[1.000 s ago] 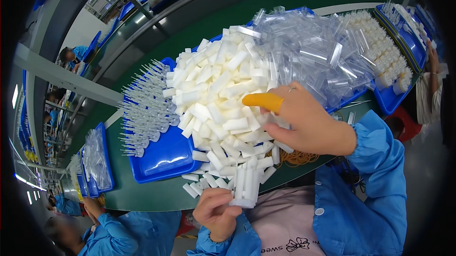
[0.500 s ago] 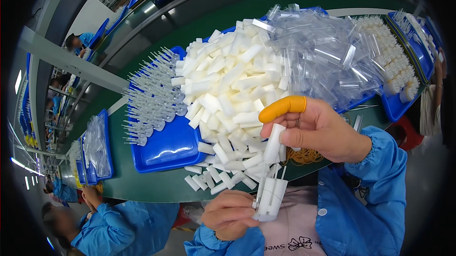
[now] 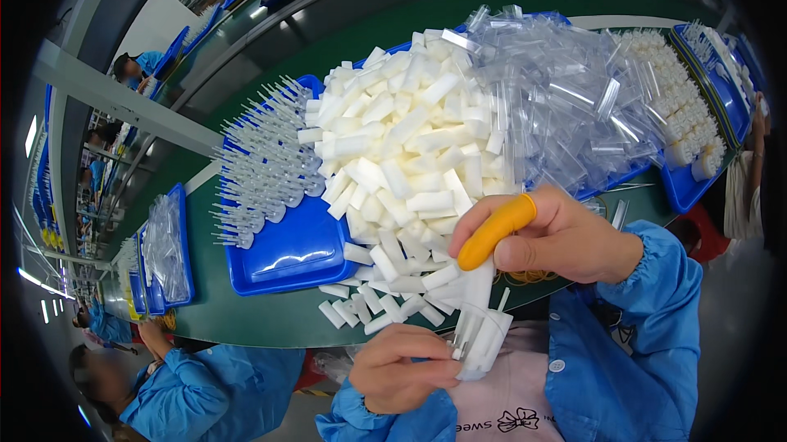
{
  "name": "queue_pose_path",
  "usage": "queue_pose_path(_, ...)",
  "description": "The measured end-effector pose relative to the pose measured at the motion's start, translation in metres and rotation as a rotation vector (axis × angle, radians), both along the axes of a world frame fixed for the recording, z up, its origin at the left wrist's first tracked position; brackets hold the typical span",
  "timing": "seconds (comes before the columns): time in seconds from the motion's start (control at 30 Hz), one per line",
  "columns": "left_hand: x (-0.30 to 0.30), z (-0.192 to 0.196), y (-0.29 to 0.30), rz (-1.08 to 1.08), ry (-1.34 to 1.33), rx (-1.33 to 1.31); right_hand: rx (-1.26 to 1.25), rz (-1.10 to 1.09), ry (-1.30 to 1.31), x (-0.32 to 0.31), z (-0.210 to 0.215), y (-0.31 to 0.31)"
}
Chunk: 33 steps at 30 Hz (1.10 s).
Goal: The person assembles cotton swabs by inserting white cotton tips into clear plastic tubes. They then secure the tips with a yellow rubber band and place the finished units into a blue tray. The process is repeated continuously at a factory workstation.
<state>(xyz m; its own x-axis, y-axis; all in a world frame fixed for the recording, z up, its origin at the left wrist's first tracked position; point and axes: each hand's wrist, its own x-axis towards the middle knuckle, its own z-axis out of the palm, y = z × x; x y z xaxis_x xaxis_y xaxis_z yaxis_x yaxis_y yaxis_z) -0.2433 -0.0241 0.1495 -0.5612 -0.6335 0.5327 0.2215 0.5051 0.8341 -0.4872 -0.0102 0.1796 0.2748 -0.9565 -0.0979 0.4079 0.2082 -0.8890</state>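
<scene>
Right hand: my right hand [image 3: 548,239] is in a close pinch, thumb and the finger in the yellow cot [image 3: 498,231] gripping the white piece [image 3: 476,286].
White piece: just below those fingertips, lower end down at the white holder [image 3: 490,339]; touching or inside, I can't tell.
Left hand: my left hand [image 3: 406,370] is curled, pinching the holder low on its left side.
Piece's feel: light and soft, foam I'd guess, matte enough not to slip, likely to dent if I squeeze hard.
Holder's feel: light too, looks stiffer; that thin rod [image 3: 503,299] sticking up could bend.
Best hold: piece by its upper end, gently; holder by its base, clear of the rod.
Heap: loose white pieces [image 3: 402,155] just beyond my hands.
</scene>
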Motion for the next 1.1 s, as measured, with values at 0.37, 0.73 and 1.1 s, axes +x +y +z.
queue_pose_path(0.37,-0.003,0.017,-0.003,0.079,-0.347,-0.47,-0.013,-0.021,0.123,-0.009,-0.006,0.009)
queue_pose_path(0.73,-0.001,-0.006,0.012,0.173,-0.136,-0.216,-0.283,-0.048,0.432,0.019,-0.011,0.028)
queue_pose_path(1.1,0.023,-0.01,0.011,0.174,-0.148,0.005,-0.297,0.01,0.527,0.026,0.012,0.009)
